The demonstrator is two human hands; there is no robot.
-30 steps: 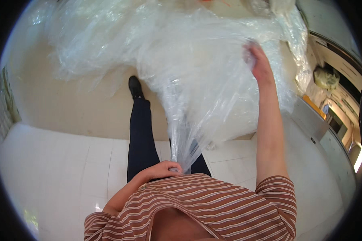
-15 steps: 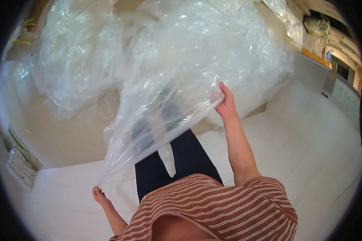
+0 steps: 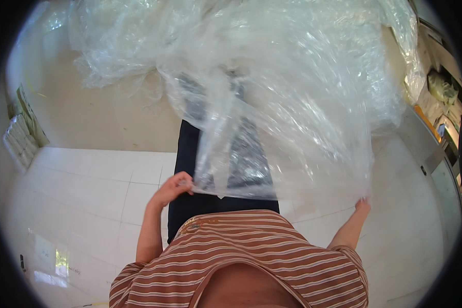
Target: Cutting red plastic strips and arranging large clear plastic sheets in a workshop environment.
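Note:
A large sheet of clear plastic film (image 3: 313,149) stretches between my hands, its near edge crossing in front of my dark trousers. My left hand (image 3: 175,188) is closed on one end of that edge, close to my left thigh. Out to the right, my right hand (image 3: 363,203) grips the other end, partly veiled by the film. Through the sheet my legs show. Its far part runs up into a big crumpled heap of clear film (image 3: 241,31), and where one ends and the other begins I cannot tell.
A beige surface (image 3: 113,113) lies under the heap at the left. White floor tiles (image 3: 102,174) surround me. A white bundle (image 3: 19,141) stands at the far left. On the right are a grey panel (image 3: 421,143) and a greenish plastic bag (image 3: 442,87).
My right hand has swung outward and down to the right, and my left hand has come up toward my body. The sheet now spreads wider, with its edge drawn nearer my waist.

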